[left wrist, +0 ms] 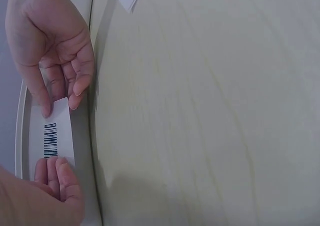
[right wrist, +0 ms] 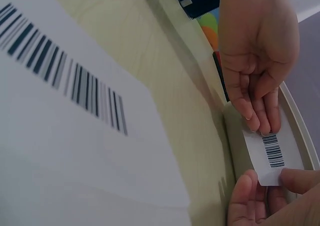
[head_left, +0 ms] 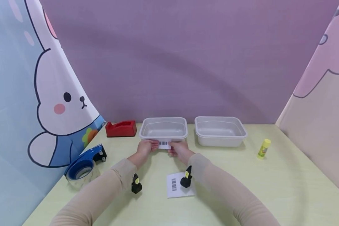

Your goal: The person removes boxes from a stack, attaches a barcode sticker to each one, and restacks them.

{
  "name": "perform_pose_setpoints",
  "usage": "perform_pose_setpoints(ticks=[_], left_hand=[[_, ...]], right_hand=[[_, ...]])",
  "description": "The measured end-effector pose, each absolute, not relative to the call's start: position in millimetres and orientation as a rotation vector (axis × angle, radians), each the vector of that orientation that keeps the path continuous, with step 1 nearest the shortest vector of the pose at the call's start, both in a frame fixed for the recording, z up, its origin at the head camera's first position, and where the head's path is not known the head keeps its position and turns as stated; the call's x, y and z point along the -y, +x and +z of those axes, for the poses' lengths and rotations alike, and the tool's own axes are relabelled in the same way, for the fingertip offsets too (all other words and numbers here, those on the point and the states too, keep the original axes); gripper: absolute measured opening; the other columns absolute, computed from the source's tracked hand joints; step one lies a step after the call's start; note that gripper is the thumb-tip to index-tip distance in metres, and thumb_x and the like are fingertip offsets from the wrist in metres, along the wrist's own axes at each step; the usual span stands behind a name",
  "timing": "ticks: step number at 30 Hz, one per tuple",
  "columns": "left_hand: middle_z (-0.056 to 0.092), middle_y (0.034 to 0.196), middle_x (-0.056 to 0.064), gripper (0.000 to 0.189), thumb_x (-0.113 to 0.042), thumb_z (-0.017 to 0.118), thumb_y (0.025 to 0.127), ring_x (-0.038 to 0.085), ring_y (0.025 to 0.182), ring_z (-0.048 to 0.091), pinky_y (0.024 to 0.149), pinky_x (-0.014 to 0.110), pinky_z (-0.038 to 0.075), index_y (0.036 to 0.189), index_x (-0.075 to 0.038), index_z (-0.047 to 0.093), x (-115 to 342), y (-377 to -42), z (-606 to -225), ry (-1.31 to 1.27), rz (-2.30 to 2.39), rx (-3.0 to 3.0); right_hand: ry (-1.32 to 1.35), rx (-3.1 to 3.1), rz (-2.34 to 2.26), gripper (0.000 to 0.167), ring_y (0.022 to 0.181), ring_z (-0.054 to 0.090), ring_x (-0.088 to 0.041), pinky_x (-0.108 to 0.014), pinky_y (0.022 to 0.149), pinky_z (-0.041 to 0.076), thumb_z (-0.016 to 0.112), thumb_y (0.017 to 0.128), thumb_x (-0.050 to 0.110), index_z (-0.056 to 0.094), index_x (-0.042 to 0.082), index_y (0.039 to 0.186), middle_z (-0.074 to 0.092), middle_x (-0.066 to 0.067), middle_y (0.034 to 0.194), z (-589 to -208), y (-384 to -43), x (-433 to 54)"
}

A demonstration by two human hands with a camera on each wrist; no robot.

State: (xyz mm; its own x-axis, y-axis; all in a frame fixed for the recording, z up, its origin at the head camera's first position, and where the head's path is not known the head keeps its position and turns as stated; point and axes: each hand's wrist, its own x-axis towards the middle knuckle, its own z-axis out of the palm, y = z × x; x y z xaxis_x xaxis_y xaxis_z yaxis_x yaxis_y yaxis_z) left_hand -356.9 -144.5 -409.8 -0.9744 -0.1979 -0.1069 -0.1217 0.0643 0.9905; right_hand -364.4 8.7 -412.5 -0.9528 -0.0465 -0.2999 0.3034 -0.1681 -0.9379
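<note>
In the head view, a white barcode label [head_left: 164, 144] lies against the front wall of the left white plastic tub [head_left: 164, 137]. My left hand [head_left: 147, 147] presses the label's left part with extended fingertips, which cover one end of the barcode in the left wrist view. At the other end my right hand [head_left: 181, 150] pinches the label's edge, thumb on the printed face and fingers behind, as the right wrist view shows. That end of the label [right wrist: 270, 178] stands slightly off the tub. Below my right forearm, a white sheet [head_left: 173, 191] with a printed barcode lies on the table.
A second white tub [head_left: 221, 142] stands to the right, with a yellow glue stick [head_left: 264, 148] upright beyond it. On the left are a red tape dispenser [head_left: 121, 129] and a blue tape gun [head_left: 86, 163] with a wide clear roll. A purple backdrop [head_left: 169, 62] rises behind the table.
</note>
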Motion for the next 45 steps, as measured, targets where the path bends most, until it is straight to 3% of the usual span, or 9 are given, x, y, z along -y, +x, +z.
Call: perform_pose_setpoints(ticks=[7, 14, 21, 29, 34, 39, 45], left_hand=[[0.07, 0.099, 0.023, 0.032, 0.01, 0.039, 0.091, 0.012, 0.073, 0.066, 0.087, 0.037, 0.057, 0.114, 0.017, 0.061, 147, -362, -413, 0.373, -2.128, 2.254], [0.068, 0.109, 0.026, 0.028, 0.001, 0.045, 0.095, 0.015, 0.075, 0.067, 0.08, 0.03, 0.059, 0.114, 0.014, 0.061, 146, -359, -417, 0.421, -2.137, 2.33], [0.07, 0.101, 0.023, 0.028, 0.0, 0.046, 0.095, 0.011, 0.068, 0.064, 0.07, 0.023, 0.057, 0.113, 0.015, 0.061, 146, -359, -418, 0.418, -2.153, 2.324], [0.071, 0.087, 0.015, 0.023, 0.003, 0.054, 0.091, 0.01, 0.067, 0.065, 0.08, 0.035, 0.059, 0.11, 0.013, 0.061, 141, -360, -412, 0.329, -2.167, 2.227], [0.073, 0.087, 0.018, 0.023, 0.007, 0.053, 0.09, 0.01, 0.064, 0.066, 0.085, 0.042, 0.058, 0.109, 0.015, 0.062, 140, -361, -409, 0.286, -2.172, 2.198], [0.072, 0.081, 0.015, 0.022, 0.007, 0.051, 0.09, 0.011, 0.063, 0.066, 0.075, 0.034, 0.06, 0.107, 0.016, 0.062, 142, -362, -413, 0.294, -2.171, 2.228], [0.071, 0.091, 0.024, 0.023, 0.008, 0.051, 0.09, 0.012, 0.066, 0.067, 0.071, 0.028, 0.06, 0.11, 0.017, 0.06, 147, -365, -421, 0.296, -2.194, 2.329]], right_hand=[[0.279, -1.866, -2.221, 0.031, 0.054, 0.059, -0.011, -0.025, 0.058, 0.057, 0.064, 0.09, 0.005, 0.057, -0.008, 0.117, 0.06, -0.007, 0.07, -413, -365, -8], [0.28, -1.873, -2.212, 0.031, 0.053, 0.057, -0.011, -0.023, 0.055, 0.056, 0.064, 0.09, 0.004, 0.057, -0.009, 0.117, 0.06, -0.007, 0.069, -415, -364, -9], [0.302, -1.865, -2.22, 0.031, 0.052, 0.058, -0.01, -0.023, 0.055, 0.057, 0.065, 0.09, 0.005, 0.058, -0.011, 0.115, 0.06, -0.007, 0.067, -415, -364, -8], [0.273, -1.875, -2.221, 0.028, 0.052, 0.057, -0.01, -0.024, 0.055, 0.057, 0.064, 0.091, 0.005, 0.058, -0.01, 0.113, 0.059, -0.006, 0.067, -418, -365, -8], [0.277, -1.882, -2.212, 0.027, 0.054, 0.057, -0.01, -0.026, 0.059, 0.058, 0.064, 0.091, 0.007, 0.058, -0.009, 0.113, 0.059, -0.005, 0.068, -417, -365, -9], [0.263, -1.885, -2.21, 0.028, 0.053, 0.057, -0.01, -0.025, 0.057, 0.058, 0.063, 0.091, 0.007, 0.058, -0.01, 0.114, 0.058, -0.006, 0.068, -416, -364, -9], [0.261, -1.887, -2.204, 0.029, 0.053, 0.057, -0.011, -0.026, 0.057, 0.058, 0.064, 0.091, 0.007, 0.058, -0.011, 0.113, 0.061, -0.008, 0.072, -418, -364, -9]])
